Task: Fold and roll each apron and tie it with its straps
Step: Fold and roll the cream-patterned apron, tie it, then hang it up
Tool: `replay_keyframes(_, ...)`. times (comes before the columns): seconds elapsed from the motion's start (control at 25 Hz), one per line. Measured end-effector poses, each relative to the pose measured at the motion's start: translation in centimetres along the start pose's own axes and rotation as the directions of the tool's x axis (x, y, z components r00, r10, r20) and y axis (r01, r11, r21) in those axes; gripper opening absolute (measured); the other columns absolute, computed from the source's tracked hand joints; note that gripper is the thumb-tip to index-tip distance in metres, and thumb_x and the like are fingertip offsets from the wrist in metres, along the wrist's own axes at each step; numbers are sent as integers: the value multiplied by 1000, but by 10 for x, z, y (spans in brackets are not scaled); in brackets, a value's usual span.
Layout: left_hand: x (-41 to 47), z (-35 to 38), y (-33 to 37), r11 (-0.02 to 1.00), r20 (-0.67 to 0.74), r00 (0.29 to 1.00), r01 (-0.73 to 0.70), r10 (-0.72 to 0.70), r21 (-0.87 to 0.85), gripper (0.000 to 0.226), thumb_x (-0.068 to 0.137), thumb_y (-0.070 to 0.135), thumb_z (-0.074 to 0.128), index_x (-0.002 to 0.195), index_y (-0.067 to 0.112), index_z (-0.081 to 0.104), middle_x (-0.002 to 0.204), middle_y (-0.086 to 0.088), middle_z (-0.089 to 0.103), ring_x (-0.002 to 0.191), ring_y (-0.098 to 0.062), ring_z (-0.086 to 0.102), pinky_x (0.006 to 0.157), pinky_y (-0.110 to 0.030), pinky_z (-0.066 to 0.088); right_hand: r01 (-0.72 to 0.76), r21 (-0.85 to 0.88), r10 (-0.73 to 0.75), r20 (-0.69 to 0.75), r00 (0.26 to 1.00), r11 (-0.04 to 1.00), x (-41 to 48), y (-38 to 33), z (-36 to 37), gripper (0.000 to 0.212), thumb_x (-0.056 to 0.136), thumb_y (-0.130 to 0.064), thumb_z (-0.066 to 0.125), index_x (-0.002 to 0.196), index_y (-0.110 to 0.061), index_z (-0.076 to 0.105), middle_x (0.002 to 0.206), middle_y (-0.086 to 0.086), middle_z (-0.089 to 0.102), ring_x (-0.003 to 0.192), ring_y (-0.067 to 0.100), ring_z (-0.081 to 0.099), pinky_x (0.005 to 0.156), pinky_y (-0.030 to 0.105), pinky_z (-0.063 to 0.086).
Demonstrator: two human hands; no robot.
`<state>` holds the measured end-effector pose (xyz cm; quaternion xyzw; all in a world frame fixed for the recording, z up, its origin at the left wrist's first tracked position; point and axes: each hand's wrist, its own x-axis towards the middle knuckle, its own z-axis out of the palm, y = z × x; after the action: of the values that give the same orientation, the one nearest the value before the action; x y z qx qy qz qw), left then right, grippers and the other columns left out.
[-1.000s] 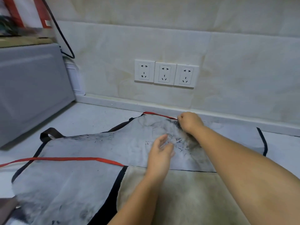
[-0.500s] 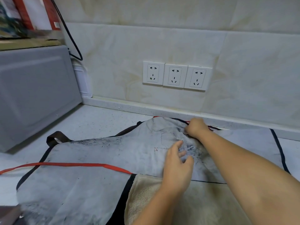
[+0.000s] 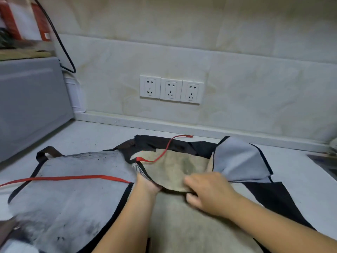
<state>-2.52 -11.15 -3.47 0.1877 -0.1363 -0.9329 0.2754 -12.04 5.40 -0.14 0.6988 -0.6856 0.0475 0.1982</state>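
Observation:
A grey apron (image 3: 73,181) with black trim and smudges lies spread on the white counter (image 3: 94,136). Its far part is folded toward me, showing a tan fuzzy underside (image 3: 173,168) and a black band behind it. A red strap (image 3: 73,178) runs across the grey cloth to the left; another red strap (image 3: 169,147) curls over the folded flap. My left hand (image 3: 147,183) grips the flap's left edge from below. My right hand (image 3: 207,190) holds the flap's near edge, thumb under it and fingers on top. A brown loop (image 3: 45,152) sticks out at the apron's left corner.
A grey appliance (image 3: 31,103) stands at the left against the wall, with a black cable (image 3: 62,44) hanging beside it. Three white sockets (image 3: 171,89) sit in the tiled wall behind. A sink edge (image 3: 326,161) shows at the far right.
Both hands pulled the apron's far edge toward me, turning the grey top over so its tan underside and black band show. The red strap end now lies across the flap.

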Motion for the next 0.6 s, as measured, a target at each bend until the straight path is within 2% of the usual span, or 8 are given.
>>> replay_keyframes(0.08,-11,-5,5,999,25,999,-39,38,22,44,101,40,31,116,13,62,97,-16,75,76,-31,74,56,-46,59,-177,142,134,268,954,974,-24,-11,5,40,86,-63,35,105,-30,49,101,-6,62,90,18,62,66,34,44)
replay_keyframes(0.12,-18,-5,9,998,34,998,-53,51,35,46,101,39,31,121,11,61,110,-16,72,86,-32,73,64,-49,60,-282,200,218,291,932,938,-28,-13,7,43,89,-65,31,109,-32,50,107,-8,61,96,17,60,73,35,45)
replay_keyframes(0.24,-44,-7,32,987,-37,995,-89,95,136,56,98,51,35,132,12,58,128,-15,64,106,-34,67,81,-49,57,-479,214,438,213,873,851,-25,-19,12,28,97,-50,34,106,-29,51,108,-6,64,94,21,62,71,34,45)
replay_keyframes(0.36,-64,-15,48,915,-180,963,-116,198,386,68,88,55,60,142,22,38,129,-11,61,104,-31,67,81,-49,56,-599,144,571,194,798,788,-21,-31,18,26,98,-44,35,109,-24,48,103,-2,68,92,25,63,65,32,38)
replay_keyframes(0.44,-71,-17,46,722,-166,920,-158,356,673,83,83,28,74,147,40,23,127,-8,58,98,-26,68,73,-44,60,-671,178,651,166,741,719,-20,-34,11,25,99,-42,35,110,-24,48,94,-3,69,89,24,64,63,31,38)
replay_keyframes(0.48,-73,-17,41,610,-128,909,-156,396,777,85,83,12,70,147,41,23,120,-6,60,91,-22,68,67,-38,61,-697,228,692,114,713,680,-20,-32,6,24,99,-40,36,110,-23,49,88,-4,68,85,23,63,61,31,38)
replay_keyframes(0.56,-76,-21,30,424,-94,881,-128,464,896,68,82,-1,55,141,28,39,97,-5,62,73,-17,62,59,-30,54,-716,354,774,-39,632,602,-23,-20,-7,19,99,-34,39,110,-22,50,74,-7,63,73,22,61,56,30,36)
replay_keyframes(0.6,-76,-22,25,350,-93,847,-114,523,930,56,81,-1,52,132,22,48,97,-5,62,72,-16,59,60,-28,50,-713,417,808,-101,580,564,-26,-10,-14,18,99,-31,41,111,-22,51,71,-8,59,70,21,59,54,30,35)
